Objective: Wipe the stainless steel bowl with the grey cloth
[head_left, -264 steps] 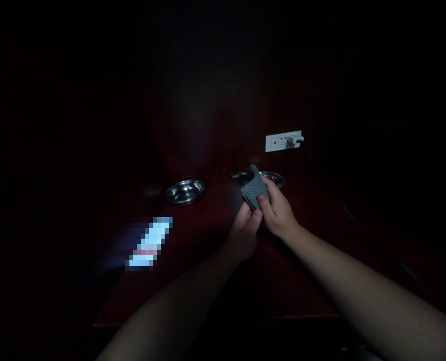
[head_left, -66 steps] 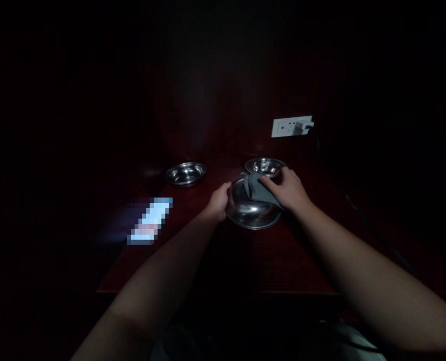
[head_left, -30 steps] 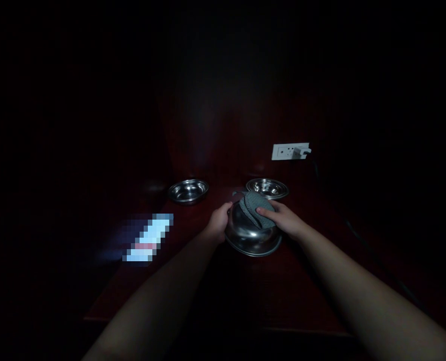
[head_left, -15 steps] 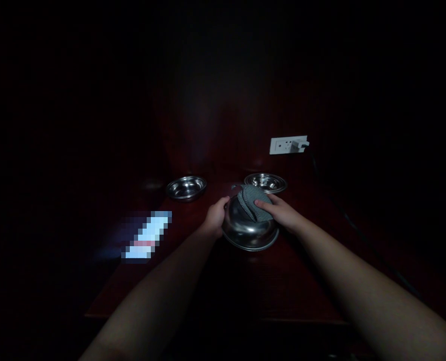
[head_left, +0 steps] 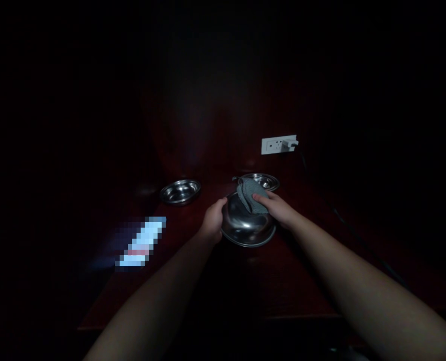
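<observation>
A shiny steel bowl (head_left: 245, 228) is tilted over the dark red table, its rounded outside facing me. My left hand (head_left: 213, 220) grips its left rim, thumb on top and the other fingers mostly hidden. In my right hand (head_left: 277, 206) is a folded grey cloth (head_left: 252, 194), pressed against the upper right of the bowl's outer surface. The right thumb lies over the cloth; the other fingers are hidden behind it.
One steel bowl (head_left: 180, 192) stands at the back left, and another steel dish (head_left: 270, 181) sits behind the cloth. A blurred-out bright screen (head_left: 142, 243) lies at the left. On the back wall is a white socket (head_left: 273, 146) with a plug and a dark cable running down rightward.
The cloth has shifted slightly up and away across the bowl with my right hand. My left hand keeps its hold. The whole view has moved a little, so the background sits further left.
</observation>
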Demonstrator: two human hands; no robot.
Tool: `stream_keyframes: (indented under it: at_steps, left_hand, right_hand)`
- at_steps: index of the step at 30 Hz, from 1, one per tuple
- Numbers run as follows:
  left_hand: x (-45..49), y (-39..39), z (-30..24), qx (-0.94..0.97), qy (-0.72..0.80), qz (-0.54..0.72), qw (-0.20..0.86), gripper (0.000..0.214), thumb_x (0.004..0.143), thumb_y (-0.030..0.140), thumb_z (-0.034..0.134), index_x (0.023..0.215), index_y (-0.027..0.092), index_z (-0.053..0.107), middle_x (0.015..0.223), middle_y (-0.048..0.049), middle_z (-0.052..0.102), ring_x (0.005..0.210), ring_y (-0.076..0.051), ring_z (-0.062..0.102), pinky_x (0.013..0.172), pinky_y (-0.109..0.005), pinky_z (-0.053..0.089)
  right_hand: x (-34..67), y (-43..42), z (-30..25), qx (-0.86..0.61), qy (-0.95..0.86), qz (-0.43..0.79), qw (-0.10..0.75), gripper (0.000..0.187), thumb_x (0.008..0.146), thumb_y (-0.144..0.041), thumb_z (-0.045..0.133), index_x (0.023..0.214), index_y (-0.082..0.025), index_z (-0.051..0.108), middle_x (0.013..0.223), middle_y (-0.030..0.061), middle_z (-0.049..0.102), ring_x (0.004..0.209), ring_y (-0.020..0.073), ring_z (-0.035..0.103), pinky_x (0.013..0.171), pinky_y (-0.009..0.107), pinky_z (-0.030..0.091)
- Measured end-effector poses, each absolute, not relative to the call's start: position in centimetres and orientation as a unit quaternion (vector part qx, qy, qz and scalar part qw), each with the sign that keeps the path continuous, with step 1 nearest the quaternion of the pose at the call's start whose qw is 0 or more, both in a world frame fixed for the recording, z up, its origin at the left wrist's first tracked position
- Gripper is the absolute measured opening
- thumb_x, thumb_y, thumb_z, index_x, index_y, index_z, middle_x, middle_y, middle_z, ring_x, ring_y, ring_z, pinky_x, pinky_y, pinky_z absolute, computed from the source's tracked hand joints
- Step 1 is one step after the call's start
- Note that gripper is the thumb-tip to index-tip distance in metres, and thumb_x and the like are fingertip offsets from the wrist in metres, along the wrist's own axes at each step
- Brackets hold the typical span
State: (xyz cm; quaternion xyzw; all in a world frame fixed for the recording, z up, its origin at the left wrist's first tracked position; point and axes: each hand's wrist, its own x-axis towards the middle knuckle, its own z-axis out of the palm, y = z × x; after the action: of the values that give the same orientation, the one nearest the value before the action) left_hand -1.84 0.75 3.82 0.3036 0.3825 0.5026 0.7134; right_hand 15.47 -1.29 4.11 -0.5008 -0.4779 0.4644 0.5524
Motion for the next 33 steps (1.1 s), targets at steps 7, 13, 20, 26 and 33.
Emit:
stream_keyframes:
  at_steps: [7,13,20,26,33]
  left_hand:
    - [-2.0,1.0,3.7,0.315,0.401,0.479,0.714,0.018,0.073,0.03,0.06,0.076,0.014,0.066,0.069,-0.0068,0.069,0.065,-0.018,0.065,0.067,-0.029,0.05]
    - [-2.1,1.2,3.6,0.339,0.402,0.448,0.723,0.019,0.073,0.032,0.059,0.07,0.014,0.066,0.069,-0.0067,0.069,0.059,-0.016,0.063,0.063,-0.027,0.049]
    - [-2.3,1.8,3.1,0.347,0.399,0.406,0.745,0.021,0.071,0.034,0.06,0.072,0.014,0.066,0.069,-0.0075,0.069,0.057,-0.017,0.062,0.062,-0.029,0.049]
    - [-2.6,2.0,3.6,0.325,0.376,0.41,0.765,0.018,0.073,0.031,0.06,0.075,0.014,0.066,0.072,-0.0075,0.07,0.067,-0.019,0.065,0.071,-0.032,0.051]
    - [-2.9,1.7,4.2,0.267,0.274,0.491,0.783,0.024,0.079,0.036,0.053,0.08,0.014,0.064,0.071,-0.007,0.067,0.077,-0.02,0.066,0.077,-0.034,0.051]
  right_hand:
    - [16.0,-1.5,3.8,-0.507,-0.539,0.471,0.48,0.035,0.079,-0.034,0.062,0.11,-0.018,0.061,0.104,0.0068,0.069,0.088,0.0191,0.066,0.09,0.037,0.048]
    - [16.5,-1.7,4.1,-0.52,-0.55,0.475,0.449,0.041,0.075,-0.036,0.066,0.112,-0.019,0.061,0.102,0.0072,0.07,0.089,0.0212,0.066,0.089,0.039,0.049]
    - [16.5,-1.9,4.4,-0.508,-0.562,0.495,0.426,0.039,0.075,-0.034,0.066,0.11,-0.018,0.063,0.098,0.0064,0.071,0.084,0.0192,0.066,0.083,0.035,0.052]
    - [15.8,-1.8,4.2,-0.518,-0.536,0.488,0.454,0.037,0.074,-0.033,0.068,0.107,-0.017,0.063,0.097,0.0076,0.071,0.082,0.0199,0.067,0.082,0.036,0.052]
    - [15.8,-1.1,3.8,-0.524,-0.489,0.441,0.541,0.048,0.072,-0.039,0.068,0.114,-0.018,0.057,0.106,0.0097,0.068,0.088,0.0208,0.066,0.085,0.037,0.051]
